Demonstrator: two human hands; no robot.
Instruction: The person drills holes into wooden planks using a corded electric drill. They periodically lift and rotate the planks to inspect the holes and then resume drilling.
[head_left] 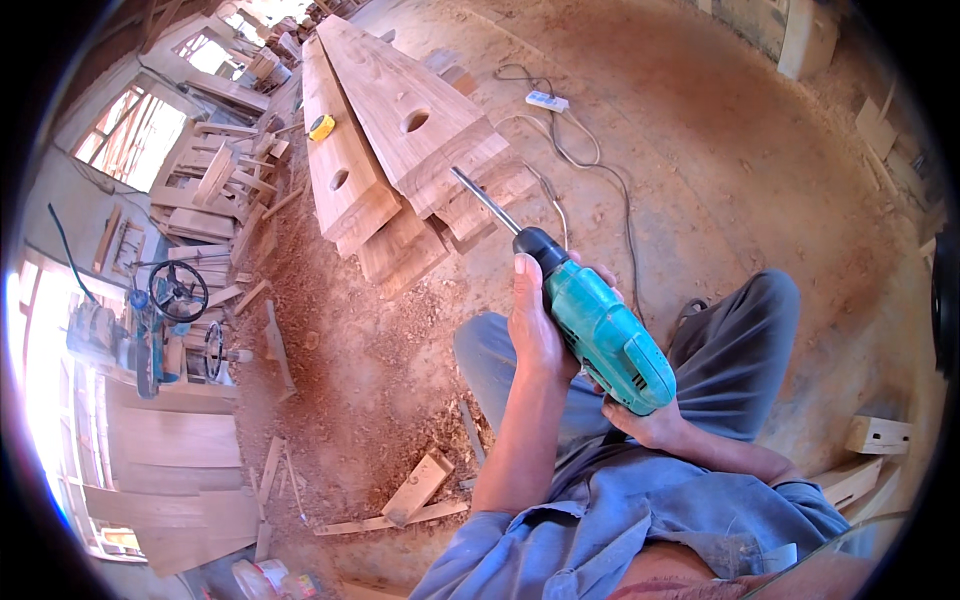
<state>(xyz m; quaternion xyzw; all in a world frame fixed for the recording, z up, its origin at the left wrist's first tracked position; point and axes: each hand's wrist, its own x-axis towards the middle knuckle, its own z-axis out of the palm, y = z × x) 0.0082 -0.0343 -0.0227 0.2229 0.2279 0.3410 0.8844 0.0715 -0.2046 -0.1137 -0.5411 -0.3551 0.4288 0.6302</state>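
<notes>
A teal power drill (610, 325) with a black chuck is held up in front of my lap, its long metal bit (483, 197) pointing forward and to the left. My left hand (537, 325) wraps round the front of the drill, the thumb lying beside the chuck. At the rear, my right hand (645, 422) is closed around it from below; the drill body hides most of those fingers. Beyond the bit tip lie two thick wooden planks, a left one (350, 205) and a right one (400, 85), each with an oval hole near its near end.
A yellow tape measure (321, 127) rests on the left plank. More timber (400, 250) lies beneath. A white power strip (547, 102) with dark cords sits on the floor to the right. Wood chips, offcuts (420, 487) and a machine with a handwheel (178, 291) are at left.
</notes>
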